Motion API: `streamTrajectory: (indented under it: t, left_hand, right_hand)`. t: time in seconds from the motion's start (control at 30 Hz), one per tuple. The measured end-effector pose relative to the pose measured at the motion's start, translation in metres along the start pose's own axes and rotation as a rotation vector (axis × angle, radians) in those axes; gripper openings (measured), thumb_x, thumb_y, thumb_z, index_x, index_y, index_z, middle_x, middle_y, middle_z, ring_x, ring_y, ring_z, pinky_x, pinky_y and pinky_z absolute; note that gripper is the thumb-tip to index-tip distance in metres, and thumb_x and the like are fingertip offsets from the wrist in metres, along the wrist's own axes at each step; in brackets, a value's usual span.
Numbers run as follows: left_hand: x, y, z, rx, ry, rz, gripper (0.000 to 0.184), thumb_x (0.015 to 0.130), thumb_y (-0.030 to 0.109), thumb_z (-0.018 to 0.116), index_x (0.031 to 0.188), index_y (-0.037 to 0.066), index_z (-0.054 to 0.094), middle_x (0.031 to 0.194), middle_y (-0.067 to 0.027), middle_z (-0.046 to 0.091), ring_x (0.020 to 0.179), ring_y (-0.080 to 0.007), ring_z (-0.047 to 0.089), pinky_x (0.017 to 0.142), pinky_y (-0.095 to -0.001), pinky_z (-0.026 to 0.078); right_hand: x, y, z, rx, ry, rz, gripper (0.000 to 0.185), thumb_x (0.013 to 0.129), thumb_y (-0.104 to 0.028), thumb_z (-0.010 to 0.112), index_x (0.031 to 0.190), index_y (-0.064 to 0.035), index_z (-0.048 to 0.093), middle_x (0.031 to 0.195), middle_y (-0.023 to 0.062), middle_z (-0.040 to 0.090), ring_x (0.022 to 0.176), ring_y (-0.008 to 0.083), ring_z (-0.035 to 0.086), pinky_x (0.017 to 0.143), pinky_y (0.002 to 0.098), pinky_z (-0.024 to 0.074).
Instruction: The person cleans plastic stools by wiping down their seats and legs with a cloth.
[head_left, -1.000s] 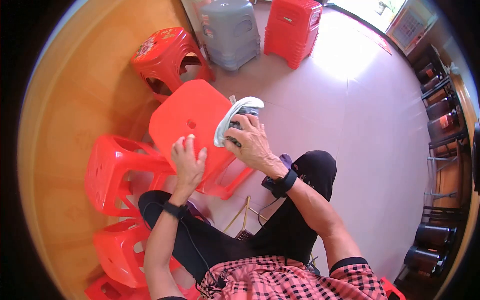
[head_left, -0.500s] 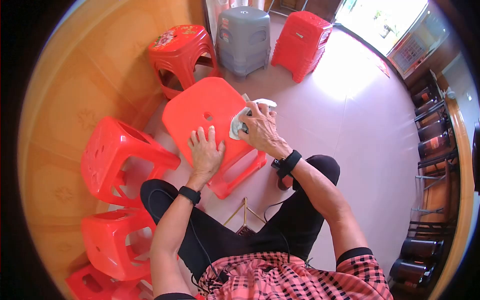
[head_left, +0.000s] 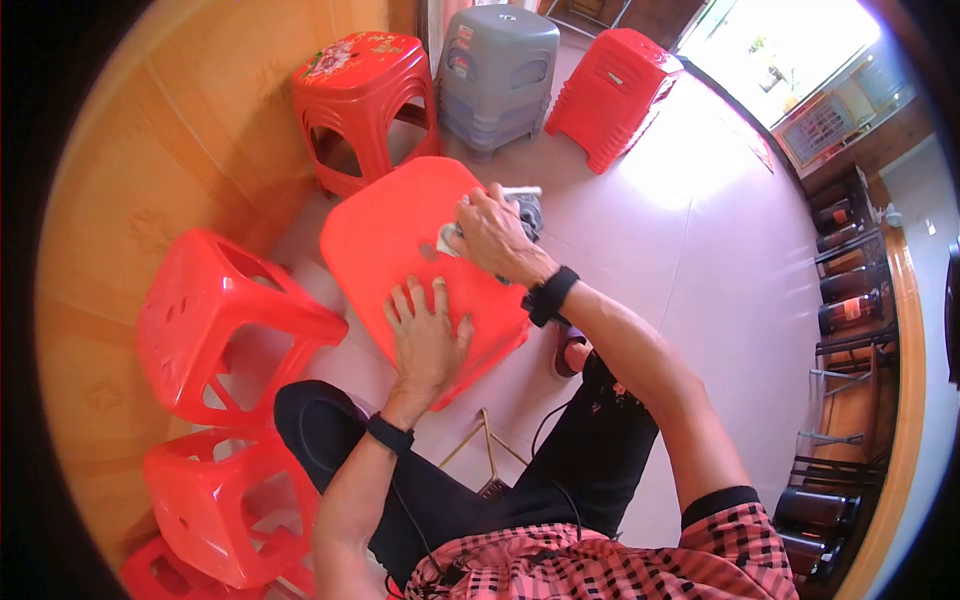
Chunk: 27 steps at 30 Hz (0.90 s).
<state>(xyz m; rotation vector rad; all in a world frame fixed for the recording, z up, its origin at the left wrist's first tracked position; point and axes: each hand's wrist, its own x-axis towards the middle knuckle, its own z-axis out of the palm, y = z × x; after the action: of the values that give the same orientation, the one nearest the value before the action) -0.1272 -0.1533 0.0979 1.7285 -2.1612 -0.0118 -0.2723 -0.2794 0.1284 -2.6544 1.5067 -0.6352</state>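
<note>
A red plastic stool (head_left: 385, 215) stands in front of my knees, its flat seat facing up at me. My left hand (head_left: 428, 335) lies on the near part of the seat with the fingers spread. Bunched under my right hand (head_left: 500, 238) is a grey and white cloth (head_left: 530, 215), pressed onto the right side of the seat. One pale corner of it reaches close to the hole in the seat's middle. My right palm and fingers cover the rest of the cloth.
More red stools (head_left: 225, 320) line the left side along a wooden panel (head_left: 120, 250). At the back are a flower-printed red stool (head_left: 365, 75), a grey stack of stools (head_left: 500, 75) and a red stack (head_left: 615, 95). Dark folding chairs (head_left: 850, 290) stand far right.
My right hand has slid the cloth left across the seat, nearer the middle hole. My left hand sits slightly lower and further right in view, still flat on the seat.
</note>
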Motion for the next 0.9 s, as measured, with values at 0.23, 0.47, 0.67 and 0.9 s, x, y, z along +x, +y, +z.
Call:
streamTrajectory:
  t: [0.23, 0.47, 0.67, 0.9]
  left_hand:
    - [0.000, 0.004, 0.006, -0.039, 0.026, -0.017, 0.064, 0.082, 0.037, 0.061, 0.131, -0.001, 0.044, 0.133, -0.0318, 0.038, 0.122, -0.0482, 0.035, 0.103, -0.0595, 0.025]
    - [0.015, 0.013, 0.003, -0.081, -0.021, -0.068, 0.067, 0.081, 0.038, 0.062, 0.131, -0.001, 0.043, 0.132, -0.0311, 0.039, 0.122, -0.0481, 0.036, 0.103, -0.0594, 0.025]
    - [0.015, 0.008, 0.008, -0.075, 0.072, -0.037, 0.064, 0.081, 0.035, 0.061, 0.130, -0.002, 0.043, 0.129, -0.0281, 0.041, 0.119, -0.0449, 0.037, 0.099, -0.0573, 0.028]
    - [0.017, 0.004, 0.011, -0.090, 0.171, -0.021, 0.057, 0.082, 0.025, 0.061, 0.126, -0.007, 0.044, 0.124, -0.0262, 0.043, 0.117, -0.0411, 0.039, 0.099, -0.0530, 0.029]
  right_hand:
    - [0.110, 0.003, 0.042, -0.006, 0.022, -0.015, 0.029, 0.071, -0.031, 0.065, 0.081, -0.0041, 0.066, 0.087, 0.0176, 0.058, 0.090, 0.0376, 0.051, 0.067, 0.0537, 0.0450]
    - [0.133, -0.006, 0.053, -0.048, 0.127, 0.079, 0.031, 0.069, -0.035, 0.067, 0.086, -0.0088, 0.070, 0.090, 0.0131, 0.061, 0.095, 0.0360, 0.052, 0.070, 0.0540, 0.0454]
    - [0.087, -0.009, 0.026, 0.080, 0.038, 0.052, 0.032, 0.069, -0.035, 0.068, 0.089, -0.0093, 0.069, 0.095, 0.0120, 0.062, 0.100, 0.0362, 0.053, 0.075, 0.0523, 0.0473]
    - [-0.010, -0.001, -0.010, 0.184, 0.057, 0.011, 0.029, 0.071, -0.030, 0.067, 0.090, -0.0083, 0.067, 0.094, 0.0106, 0.061, 0.097, 0.0321, 0.054, 0.076, 0.0486, 0.0478]
